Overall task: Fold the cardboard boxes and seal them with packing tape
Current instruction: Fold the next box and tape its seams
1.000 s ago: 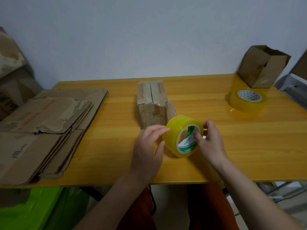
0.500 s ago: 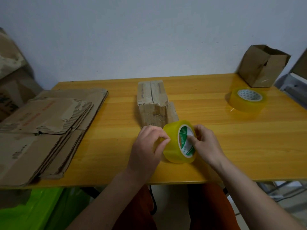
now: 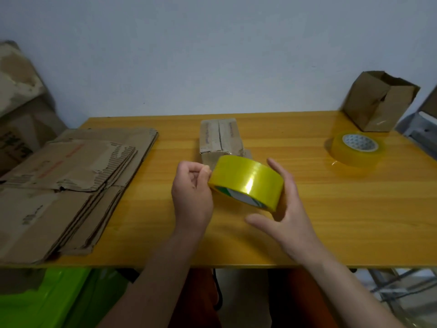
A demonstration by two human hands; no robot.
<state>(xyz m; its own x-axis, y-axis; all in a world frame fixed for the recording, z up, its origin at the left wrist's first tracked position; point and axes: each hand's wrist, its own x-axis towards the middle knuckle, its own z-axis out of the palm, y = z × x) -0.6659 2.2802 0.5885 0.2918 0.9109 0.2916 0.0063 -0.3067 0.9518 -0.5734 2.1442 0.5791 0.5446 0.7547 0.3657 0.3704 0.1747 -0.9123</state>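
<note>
Yellow tape roll [image 3: 247,179]: held above the table's front edge, tilted on its side.
Right hand [image 3: 287,210]: fingers spread wide, cupping the roll's right side.
Left hand [image 3: 191,192]: fingertips pinched at the roll's left rim.
Folded box [image 3: 221,138]: mid-table, just behind the roll.
Flat cardboard [image 3: 66,183]: stacked at the table's [image 3: 331,221] left edge.
Second roll [image 3: 356,149]: lying flat near the back right corner, beside an open box [image 3: 378,100].

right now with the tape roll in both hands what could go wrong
The left hand pinches at the edge of the yellow tape roll, apparently after the tape end; clear tape could slip back or tear narrow. The right hand cradles the roll with fairly straight fingers, so a hard pull might tug it loose. The folded box sits untaped just behind the roll, and a jerk could knock it.
</note>
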